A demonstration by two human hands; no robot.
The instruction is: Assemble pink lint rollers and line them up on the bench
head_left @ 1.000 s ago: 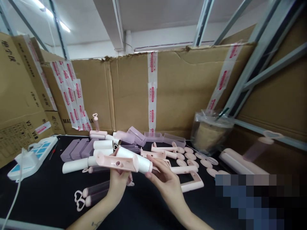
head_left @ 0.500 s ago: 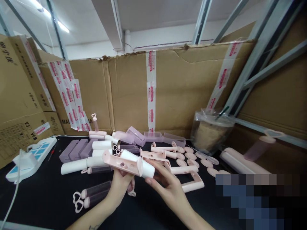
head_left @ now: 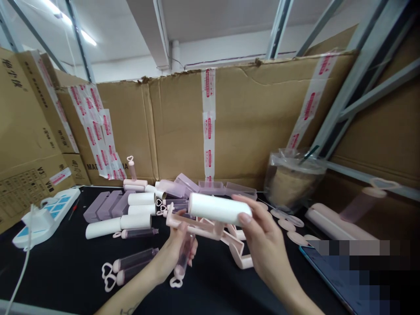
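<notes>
My left hand is closed around a pale pink roller frame and the clear tube handle below it, which ends in a pink heart-shaped loop. My right hand grips the right end of a white roll, thumb in front. The roll lies level just above the frame, overlapping it in view; whether they touch I cannot tell. Behind my hands lie more pink frames, partly covered. Left of my left hand are two clear handles with heart loops and several white rolls.
Lilac covers stand at the back left, near a white power strip. Pink discs are spread on the right, by a bagged cup and a phone. Taped cardboard walls the black table's rear.
My right hand has moved right with the white roll, which now sits above the frame and shows its full length. My left hand has shifted right, and the frame's clear handle has come into sight.
</notes>
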